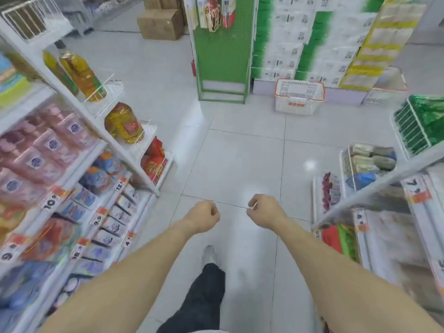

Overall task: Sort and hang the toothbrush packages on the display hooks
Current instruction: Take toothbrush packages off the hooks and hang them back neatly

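Observation:
A green pegboard display stand (223, 51) rises at the far end of the aisle. A few hanging packages (212, 13) dangle from hooks near its top; blur hides what they are. A white plastic basket with an orange rim (299, 98) sits on the floor to the right of the stand. My left hand (204, 216) and my right hand (263, 213) are stretched out low over the floor tiles, both with fingers curled into fists and nothing visible in them. Both are well short of the stand.
Shelves of bottles and packets (60, 152) line the left side, and shelves of goods (384, 200) line the right. Stacked tissue packs (312, 39) stand behind the basket. Cardboard boxes (161, 22) sit at the back. My leg and shoe (209, 254) are on the tiled aisle.

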{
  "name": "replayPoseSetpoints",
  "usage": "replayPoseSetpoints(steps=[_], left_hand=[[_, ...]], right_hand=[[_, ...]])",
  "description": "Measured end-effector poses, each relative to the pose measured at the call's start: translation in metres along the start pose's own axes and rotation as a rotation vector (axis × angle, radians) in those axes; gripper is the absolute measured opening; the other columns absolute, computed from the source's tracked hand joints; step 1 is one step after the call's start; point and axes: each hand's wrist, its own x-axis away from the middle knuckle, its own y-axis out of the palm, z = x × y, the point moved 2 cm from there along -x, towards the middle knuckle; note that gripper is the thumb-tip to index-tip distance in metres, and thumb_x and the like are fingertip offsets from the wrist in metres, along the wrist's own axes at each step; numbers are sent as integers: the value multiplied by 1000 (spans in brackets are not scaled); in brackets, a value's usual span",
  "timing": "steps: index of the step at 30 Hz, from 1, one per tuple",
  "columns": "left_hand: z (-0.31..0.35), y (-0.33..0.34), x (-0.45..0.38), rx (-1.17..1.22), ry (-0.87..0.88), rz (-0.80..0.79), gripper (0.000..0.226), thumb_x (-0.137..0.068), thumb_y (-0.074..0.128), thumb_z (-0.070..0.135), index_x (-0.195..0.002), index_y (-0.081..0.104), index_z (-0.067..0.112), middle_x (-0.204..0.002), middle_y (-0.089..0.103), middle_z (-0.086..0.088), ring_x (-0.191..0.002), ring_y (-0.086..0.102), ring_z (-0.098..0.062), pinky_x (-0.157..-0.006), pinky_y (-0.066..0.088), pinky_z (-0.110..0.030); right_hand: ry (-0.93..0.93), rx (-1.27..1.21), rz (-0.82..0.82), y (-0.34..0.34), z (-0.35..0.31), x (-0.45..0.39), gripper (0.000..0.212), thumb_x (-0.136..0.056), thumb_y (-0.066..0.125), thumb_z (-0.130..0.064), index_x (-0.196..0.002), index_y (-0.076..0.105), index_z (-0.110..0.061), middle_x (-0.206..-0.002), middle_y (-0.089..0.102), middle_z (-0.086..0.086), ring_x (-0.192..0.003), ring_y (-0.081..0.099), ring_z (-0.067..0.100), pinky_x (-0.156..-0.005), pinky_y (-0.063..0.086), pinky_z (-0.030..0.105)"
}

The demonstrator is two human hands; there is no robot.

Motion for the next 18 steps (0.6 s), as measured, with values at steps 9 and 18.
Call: replayPoseSetpoints(steps=[9,18], left_hand=[[-60,-5,-110,9,-175,-226,18,-93,52,20,-77,60,16,-82,67,0,-80,64,-24,-73,53,-32],[-28,-74,-283,-5,-206,-331,21,-95,50,24,-94,66,11,-94,70,-3,-89,66,-23,-76,54,-33]], right_hand=[[164,-50,-204,55,1,-94,32,-95,44,-13,-121,61,-15,-82,65,-2,-78,64,22,-72,54,32],[199,-69,-230,-15,-24,-261,28,-95,49,-17,-120,64,-17,-106,69,7,-93,65,23,-87,53,31]])
